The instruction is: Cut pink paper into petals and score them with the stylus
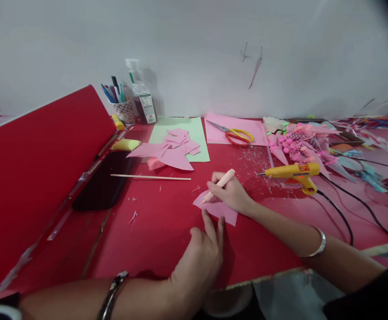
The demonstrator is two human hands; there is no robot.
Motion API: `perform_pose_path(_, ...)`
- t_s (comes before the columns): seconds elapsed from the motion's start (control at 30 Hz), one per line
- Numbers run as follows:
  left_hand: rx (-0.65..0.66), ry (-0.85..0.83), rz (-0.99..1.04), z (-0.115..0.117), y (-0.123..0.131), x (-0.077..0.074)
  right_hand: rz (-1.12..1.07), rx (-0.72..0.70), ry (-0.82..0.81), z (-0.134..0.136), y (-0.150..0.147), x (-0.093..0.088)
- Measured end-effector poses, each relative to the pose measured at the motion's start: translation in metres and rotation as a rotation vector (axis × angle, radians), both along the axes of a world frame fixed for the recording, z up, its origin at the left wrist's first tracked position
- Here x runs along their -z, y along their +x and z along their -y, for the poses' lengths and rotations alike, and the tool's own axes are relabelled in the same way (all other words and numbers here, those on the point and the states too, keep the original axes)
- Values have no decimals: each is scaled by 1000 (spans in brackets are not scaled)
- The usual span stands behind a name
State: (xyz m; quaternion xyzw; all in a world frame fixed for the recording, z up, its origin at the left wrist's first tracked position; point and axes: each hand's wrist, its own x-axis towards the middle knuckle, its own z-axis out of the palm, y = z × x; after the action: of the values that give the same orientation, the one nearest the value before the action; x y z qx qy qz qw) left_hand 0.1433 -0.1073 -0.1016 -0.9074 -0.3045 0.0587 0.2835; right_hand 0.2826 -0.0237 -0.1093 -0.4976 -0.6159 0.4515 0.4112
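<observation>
My right hand (231, 193) is closed around a pale pink pen-like tool (219, 185), its tip on a small pink paper piece (226, 214) lying on the red table (154, 222). My left hand (203, 252) rests just below the paper, fingers stretched out with the fingertips at the paper's near edge. A bangle shows on each wrist.
A pile of pink paper cutouts (172, 151) lies on a green sheet (200, 133). A thin white stick (150, 177), a yellow glue gun (294, 174) with black cords, scissors (235, 134), a pen cup (123, 110), a bottle (143, 100), a black case (103, 182), a raised red board (37, 169) and pink craft cones (300, 144) surround the hands.
</observation>
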Motion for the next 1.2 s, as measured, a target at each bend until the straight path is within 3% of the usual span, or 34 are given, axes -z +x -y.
perform_pose_path(0.47,0,-6,-6,0,0,-6,246,149,203,-2,29,4)
perform_pose_path(1.2,-6,-36,-47,-1,0,-6,401,335,253,13,71,2)
